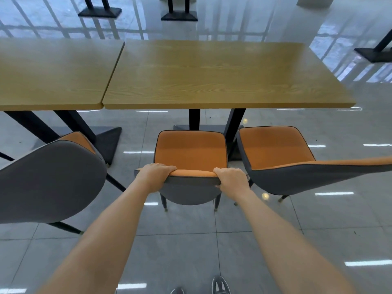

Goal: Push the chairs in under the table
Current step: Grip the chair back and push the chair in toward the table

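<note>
An orange-seated chair with a grey back, the middle chair, stands in front of me, facing the wooden table. Its seat front lies just short of the table's near edge. My left hand grips the left end of its backrest top. My right hand grips the right end. A second chair of the same kind, the right chair, stands beside it under the table's right part. A third, the left chair, stands at the left by the neighbouring table.
Black table legs on flat bases stand just beyond the middle chair's seat. The floor is glossy grey tile. More table bases stand further off. My shoes show at the bottom edge.
</note>
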The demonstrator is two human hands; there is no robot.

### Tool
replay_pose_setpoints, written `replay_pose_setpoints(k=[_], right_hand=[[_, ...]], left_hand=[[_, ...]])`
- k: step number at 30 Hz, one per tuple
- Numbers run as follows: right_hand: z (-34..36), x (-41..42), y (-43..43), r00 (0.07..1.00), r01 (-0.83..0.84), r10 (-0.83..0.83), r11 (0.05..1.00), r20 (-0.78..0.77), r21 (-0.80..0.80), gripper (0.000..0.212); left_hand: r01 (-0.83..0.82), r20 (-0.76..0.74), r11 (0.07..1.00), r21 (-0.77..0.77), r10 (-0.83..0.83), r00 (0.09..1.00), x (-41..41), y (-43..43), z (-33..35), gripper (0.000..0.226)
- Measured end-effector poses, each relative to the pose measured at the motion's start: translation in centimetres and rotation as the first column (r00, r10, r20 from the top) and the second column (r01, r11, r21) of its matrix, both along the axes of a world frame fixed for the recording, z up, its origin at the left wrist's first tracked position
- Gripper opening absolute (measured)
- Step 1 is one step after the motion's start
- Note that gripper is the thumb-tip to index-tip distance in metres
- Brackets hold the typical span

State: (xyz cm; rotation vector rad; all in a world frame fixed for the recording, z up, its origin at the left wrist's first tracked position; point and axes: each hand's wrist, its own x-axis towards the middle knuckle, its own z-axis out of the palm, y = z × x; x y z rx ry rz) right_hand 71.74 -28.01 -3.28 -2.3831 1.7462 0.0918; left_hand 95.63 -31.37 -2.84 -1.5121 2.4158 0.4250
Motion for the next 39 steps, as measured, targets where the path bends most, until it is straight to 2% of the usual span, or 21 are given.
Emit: replay_pose_setpoints(k=[7, 14, 16, 19, 22, 25, 28, 31, 35, 39], right_hand=[[0.7, 0.3, -2.2, 1.0, 0.028, -0.029, 0.997, -0.009, -0.068, 0.017], [0.3, -1.9, -1.6, 0.997, 0.038, -0.035, 0.998, -0.065, 0.047, 0.029], [0.4, -1.8, -1.7, 0.996, 0.05, -0.043, 0.995, -0.079, 0.085, 0.038], [0.6, -1.9, -1.6, 0.993, 0.08, -0.065, 0.984, -0.096, 0.162, 0.064], [1.5, -2.0, -1.7, 0.993, 0.105, -0.08, 0.943, -0.091, 0.315, 0.087], [2.5, -1.4, -1.9, 0.993, 0.12, -0.116, 0.904, -0.034, 0.41, 0.09], [4.0, 0.0, -2.7, 0.991, 0.113, -0.131, 0.936, 0.033, 0.332, 0.078], [6.1, 2.5, -4.2, 0.995, 0.06, -0.076, 0.975, 0.064, 0.215, 0.073], [9.3, 8.2, -5.9, 0.995, -0.067, 0.06, 0.994, 0.083, 0.085, 0.074], [12.0, 16.2, -5.6, 0.969, -0.228, 0.22, 0.972, 0.116, 0.063, 0.075]], left_hand=[[0.006, 0.011, 0.999, -0.047, -0.006, 1.0, 0.2, -2.1, 0.9, 0.042], [0.022, -0.01, 1.0, -0.006, -0.022, 1.0, -2.0, -0.6, -0.4, 0.048], [0.009, 0.004, 1.0, -0.029, -0.008, 1.0, -2.0, -0.6, -0.3, 0.05], [-0.006, 0.034, 0.998, -0.062, 0.008, 0.999, -2.0, -0.2, -0.2, 0.049], [-0.017, 0.083, 0.997, -0.079, 0.024, 0.996, -1.3, 0.2, 0.2, 0.061], [-0.079, 0.117, 0.992, -0.097, 0.09, 0.989, 0.4, 1.0, 1.1, 0.072], [-0.198, 0.131, 0.971, -0.131, 0.215, 0.968, 2.5, 2.2, 2.4, 0.068], [-0.342, 0.078, 0.92, -0.191, 0.362, 0.929, 4.9, 3.6, 4.3, 0.065], [-0.511, -0.032, 0.813, -0.279, 0.524, 0.851, 9.8, 6.0, 7.2, 0.065], [-0.629, -0.069, 0.698, -0.344, 0.649, 0.758, 17.0, 9.6, 9.4, 0.065]])
